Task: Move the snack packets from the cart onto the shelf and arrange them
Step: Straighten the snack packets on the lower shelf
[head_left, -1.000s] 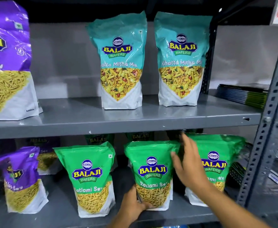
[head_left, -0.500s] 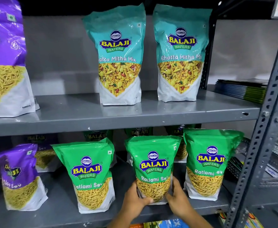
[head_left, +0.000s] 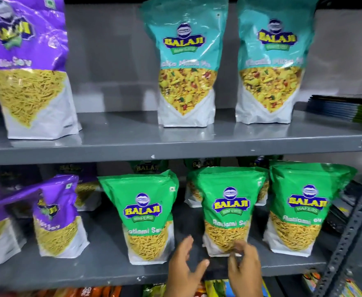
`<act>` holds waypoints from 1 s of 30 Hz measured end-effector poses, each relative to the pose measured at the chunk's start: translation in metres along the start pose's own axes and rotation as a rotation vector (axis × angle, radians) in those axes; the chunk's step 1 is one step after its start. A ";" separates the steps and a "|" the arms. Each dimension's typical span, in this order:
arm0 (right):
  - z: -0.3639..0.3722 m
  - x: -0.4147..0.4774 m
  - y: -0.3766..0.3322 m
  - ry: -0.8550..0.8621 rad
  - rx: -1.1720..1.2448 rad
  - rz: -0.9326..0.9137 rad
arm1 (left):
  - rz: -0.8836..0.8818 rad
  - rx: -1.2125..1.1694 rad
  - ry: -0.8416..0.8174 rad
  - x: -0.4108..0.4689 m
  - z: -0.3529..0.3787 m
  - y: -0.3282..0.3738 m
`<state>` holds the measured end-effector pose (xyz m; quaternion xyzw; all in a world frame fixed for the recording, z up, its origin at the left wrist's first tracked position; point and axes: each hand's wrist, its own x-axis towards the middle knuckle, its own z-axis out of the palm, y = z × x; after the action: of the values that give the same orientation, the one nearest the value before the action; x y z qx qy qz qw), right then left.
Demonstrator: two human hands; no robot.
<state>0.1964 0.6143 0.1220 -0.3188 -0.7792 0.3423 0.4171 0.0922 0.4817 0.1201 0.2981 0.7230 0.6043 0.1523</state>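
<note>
Three green Ratlami Sev packets stand upright in a row on the lower grey shelf (head_left: 103,273): a left one (head_left: 145,217), a middle one (head_left: 229,209) and a right one (head_left: 302,206). My left hand (head_left: 184,266) hovers just left of the middle packet's base, fingers spread and holding nothing. In front of that packet's lower right corner is my right hand (head_left: 244,269), fingers apart; whether it touches the packet is blurred. More green packets stand behind the row. The cart is out of view.
Two teal Khatta Mitha Mix packets (head_left: 186,67) and a purple Sev packet (head_left: 30,67) stand on the upper shelf (head_left: 175,146). Purple packets (head_left: 55,217) fill the lower left. Flat stacked packs (head_left: 344,110) lie upper right. A perforated grey upright (head_left: 355,221) bounds the right side.
Both hands have come off the middle green packet's base and drawn back toward me. The packet stays standing. The view has shifted to the right and closer.
</note>
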 end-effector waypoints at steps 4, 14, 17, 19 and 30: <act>0.050 -0.019 -0.020 -0.385 0.025 -0.176 | 0.091 -0.111 0.609 -0.036 -0.079 -0.018; 0.121 -0.015 -0.076 -0.590 0.155 0.083 | -0.337 -0.174 0.319 0.032 -0.133 -0.014; 0.115 -0.013 -0.075 -0.543 0.146 0.079 | -0.321 -0.257 0.281 0.031 -0.126 -0.005; 0.113 -0.013 -0.072 -0.549 0.102 0.064 | -0.335 -0.250 0.264 0.030 -0.127 -0.003; 0.139 -0.075 -0.152 -0.465 0.022 -0.393 | 0.054 -0.191 0.904 -0.014 -0.233 -0.036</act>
<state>0.0772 0.4327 0.1532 -0.0705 -0.8968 0.3274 0.2890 -0.0407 0.2876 0.1351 0.0081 0.6500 0.7413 -0.1671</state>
